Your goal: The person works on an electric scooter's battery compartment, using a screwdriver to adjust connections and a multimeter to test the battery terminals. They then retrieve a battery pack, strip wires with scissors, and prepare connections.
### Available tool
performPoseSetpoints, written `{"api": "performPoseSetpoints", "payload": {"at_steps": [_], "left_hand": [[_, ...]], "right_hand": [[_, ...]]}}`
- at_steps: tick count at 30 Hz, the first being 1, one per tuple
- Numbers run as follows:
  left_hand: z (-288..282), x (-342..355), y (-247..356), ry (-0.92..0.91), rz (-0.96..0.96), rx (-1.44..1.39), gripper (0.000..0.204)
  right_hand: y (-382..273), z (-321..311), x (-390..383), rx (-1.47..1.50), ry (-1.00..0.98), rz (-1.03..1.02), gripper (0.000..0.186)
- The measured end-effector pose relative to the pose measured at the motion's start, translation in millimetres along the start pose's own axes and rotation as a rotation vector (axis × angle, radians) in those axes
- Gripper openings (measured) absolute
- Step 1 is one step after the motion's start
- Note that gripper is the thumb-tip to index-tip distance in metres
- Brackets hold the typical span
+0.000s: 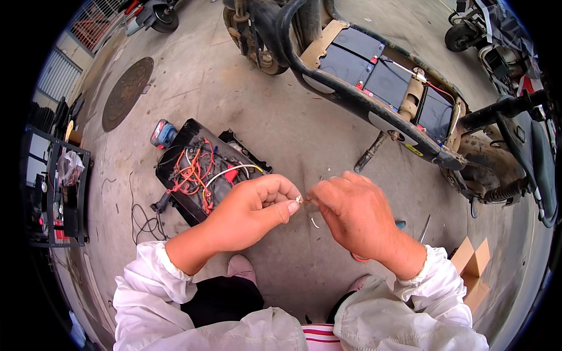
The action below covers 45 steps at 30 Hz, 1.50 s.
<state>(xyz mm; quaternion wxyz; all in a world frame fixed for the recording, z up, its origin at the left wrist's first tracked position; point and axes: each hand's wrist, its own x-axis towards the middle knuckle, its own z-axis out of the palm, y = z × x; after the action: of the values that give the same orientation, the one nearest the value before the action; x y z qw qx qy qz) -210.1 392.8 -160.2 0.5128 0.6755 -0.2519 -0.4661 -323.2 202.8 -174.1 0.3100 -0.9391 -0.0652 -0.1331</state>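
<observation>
My left hand (pixel 252 205) is closed in a pinch on a small shiny metal piece (pixel 299 199), perhaps a wire terminal. My right hand (pixel 360 213) faces it, thumb and fingers pressed together. Thin copper-coloured strands (pixel 307 201) run between the two sets of fingertips, apparently the end of a wire; the right fingers hide the rest. Under the right wrist shows a bit of orange-red wire or handle (pixel 359 258). Left of my hands lies a black plastic tray (pixel 193 127) filled with tangled orange wires (pixel 196 169) and a white cable (pixel 225 172).
A scooter frame (pixel 357 105) with dark batteries (pixel 386 82) stands ahead to the right, its stand (pixel 372 152) on the concrete. A blue-grey power-tool battery (pixel 164 133) touches the tray. A cardboard box (pixel 471 266), a metal rod (pixel 425 228), a shelf cart (pixel 58 187) and a manhole cover (pixel 127 93) are around.
</observation>
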Motion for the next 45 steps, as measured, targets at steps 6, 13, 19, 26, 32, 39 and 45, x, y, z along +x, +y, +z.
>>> {"api": "performPoseSetpoints", "payload": {"at_steps": [6, 13, 19, 26, 32, 39, 45], "left_hand": [[2, 1, -2, 0.065, -0.003, 0.062, 0.013], [-4, 2, -5, 0.164, 0.43, 0.615, 0.01], [4, -1, 3, 0.171, 0.06, 0.361, 0.011], [4, -2, -5, 0.182, 0.083, 0.494, 0.01], [6, -2, 7, 0.112, -0.011, 0.509, 0.009], [1, -1, -5, 0.125, 0.366, 0.584, 0.015], [5, -3, -10, 0.15, 0.359, 0.512, 0.015]], "right_hand": [[-13, 8, -3, 0.043, 0.024, 0.127, 0.012], [-10, 3, -1, 0.682, -0.206, 0.483, 0.011], [-3, 6, 1, 0.798, -0.34, 0.502, 0.016], [-9, 13, -1, 0.081, -0.068, 0.078, 0.007], [-1, 27, -6, -0.187, 0.116, -0.151, 0.01], [-3, 16, -4, 0.473, -0.048, 0.236, 0.002], [10, 25, -8, 1.227, -0.281, 0.567, 0.019]]}}
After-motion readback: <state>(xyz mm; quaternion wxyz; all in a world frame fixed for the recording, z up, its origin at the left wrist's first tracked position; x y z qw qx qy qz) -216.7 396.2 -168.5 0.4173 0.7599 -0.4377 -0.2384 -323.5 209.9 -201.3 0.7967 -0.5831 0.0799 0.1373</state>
